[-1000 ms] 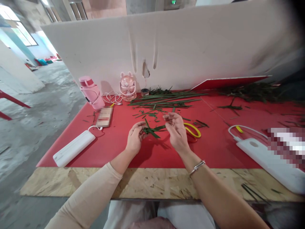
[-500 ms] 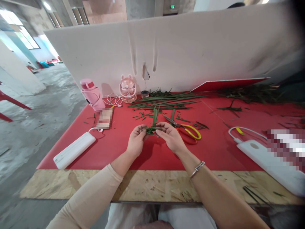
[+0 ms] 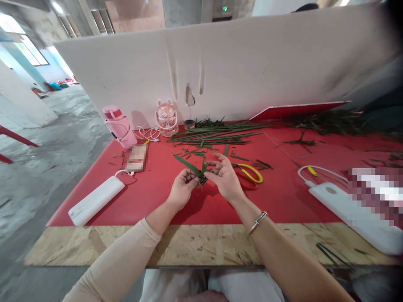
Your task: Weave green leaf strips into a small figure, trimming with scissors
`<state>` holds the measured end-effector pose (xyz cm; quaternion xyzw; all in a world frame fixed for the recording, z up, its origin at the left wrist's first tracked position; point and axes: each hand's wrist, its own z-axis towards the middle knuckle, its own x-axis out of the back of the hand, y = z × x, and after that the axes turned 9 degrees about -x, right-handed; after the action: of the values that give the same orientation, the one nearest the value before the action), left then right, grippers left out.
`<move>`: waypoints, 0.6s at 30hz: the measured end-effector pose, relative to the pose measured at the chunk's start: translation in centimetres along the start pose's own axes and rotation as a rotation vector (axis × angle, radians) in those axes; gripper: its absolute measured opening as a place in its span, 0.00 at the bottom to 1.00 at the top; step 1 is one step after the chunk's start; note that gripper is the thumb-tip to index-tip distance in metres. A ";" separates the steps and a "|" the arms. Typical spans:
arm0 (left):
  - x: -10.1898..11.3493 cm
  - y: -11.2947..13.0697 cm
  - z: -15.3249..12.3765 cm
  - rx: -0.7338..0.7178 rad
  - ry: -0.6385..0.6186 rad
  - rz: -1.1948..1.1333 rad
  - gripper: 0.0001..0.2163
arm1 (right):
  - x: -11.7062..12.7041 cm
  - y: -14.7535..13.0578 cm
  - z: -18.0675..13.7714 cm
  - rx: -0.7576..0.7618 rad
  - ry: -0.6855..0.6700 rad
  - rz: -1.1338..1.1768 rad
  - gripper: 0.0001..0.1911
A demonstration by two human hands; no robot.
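Above the red table covering, my left hand [image 3: 183, 187] pinches a small knotted green leaf piece [image 3: 201, 175] between thumb and fingers. A flat leaf strip [image 3: 186, 164] juts from it up and to the left, and a shorter end points upward. From the other side my right hand [image 3: 225, 178] holds the piece's right edge with thumb and a finger, its upper fingers lifted and apart. Scissors with yellow handles [image 3: 254, 171] lie just beyond my right hand, which hides their blades. Small leaf scraps [image 3: 201, 154] are scattered behind the piece.
Long green leaf strips [image 3: 217, 134] lie along the back, near a pink bottle [image 3: 119, 126], a clear pink jug [image 3: 166, 119] and a small tin [image 3: 189, 124]. White power banks [image 3: 97, 200] sit left and right. A white panel [image 3: 132, 71] stands behind.
The leaf piece has been turned, so a long strip now points up-left instead of nearly straight up. My right hand's upper fingers have lifted and spread. The view has shifted slightly.
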<state>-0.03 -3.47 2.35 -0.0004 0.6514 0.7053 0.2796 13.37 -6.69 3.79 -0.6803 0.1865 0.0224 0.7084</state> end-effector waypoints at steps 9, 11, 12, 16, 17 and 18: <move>0.3 -0.4 -0.1 0.086 0.022 -0.031 0.11 | 0.0 0.3 -0.1 -0.134 -0.095 -0.178 0.09; 0.2 -0.2 -0.2 0.173 0.028 -0.122 0.11 | 0.1 0.1 -0.2 -0.124 -0.102 -0.222 0.09; 0.2 -0.1 -0.2 0.220 0.041 -0.172 0.10 | 0.1 0.0 -0.2 -0.114 -0.111 -0.254 0.08; 0.0 0.1 -0.1 0.323 0.149 -0.207 0.13 | 0.2 0.0 -0.3 -0.109 -0.114 -0.281 0.11; -0.1 0.1 0.0 0.327 0.182 -0.202 0.14 | 0.2 0.1 -0.2 -0.111 -0.084 -0.248 0.14; -0.1 0.2 0.1 0.329 0.209 -0.204 0.14 | 0.2 0.2 -0.2 -0.109 -0.048 -0.214 0.15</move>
<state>0.02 -3.46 2.54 -0.0938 0.7798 0.5535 0.2769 13.44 -6.91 3.53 -0.7332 0.0944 -0.0266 0.6729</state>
